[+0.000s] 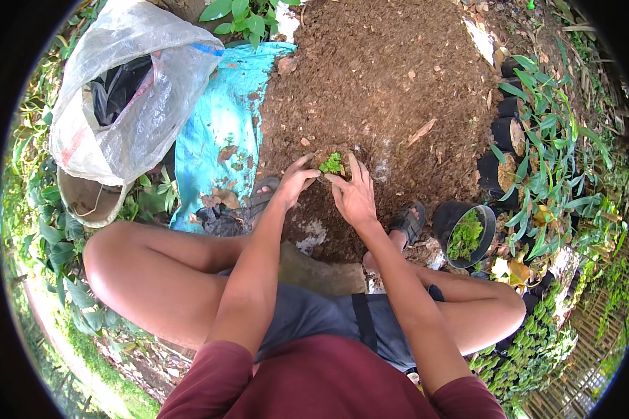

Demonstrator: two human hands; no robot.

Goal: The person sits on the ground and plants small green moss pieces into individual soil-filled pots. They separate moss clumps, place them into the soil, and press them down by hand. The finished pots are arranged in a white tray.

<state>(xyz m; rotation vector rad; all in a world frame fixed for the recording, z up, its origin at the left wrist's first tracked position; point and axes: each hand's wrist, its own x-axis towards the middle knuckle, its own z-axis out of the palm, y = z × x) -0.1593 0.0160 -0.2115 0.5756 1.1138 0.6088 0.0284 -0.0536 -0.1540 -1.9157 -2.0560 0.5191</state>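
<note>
A small bright green seedling (333,164) stands at the near part of a broad bed of brown soil (367,94), between my two hands. My left hand (295,180) is on its left side, fingers spread and curved towards it, tips at the soil. On the right, my right hand (355,191) has its fingers apart, with the thumb and index finger beside the plant. Neither hand appears to grip anything. Whether the fingertips press into the soil cannot be told. A black plastic pot (440,225) holding more green seedlings (465,236) is tilted beside my right foot.
Left of the soil lies a turquoise plastic sheet (217,125). Beyond it, a translucent plastic sack (173,89) stands over a round container (91,201). Black planting bags (503,133) with leafy plants line the right edge. My sandalled feet flank the near soil.
</note>
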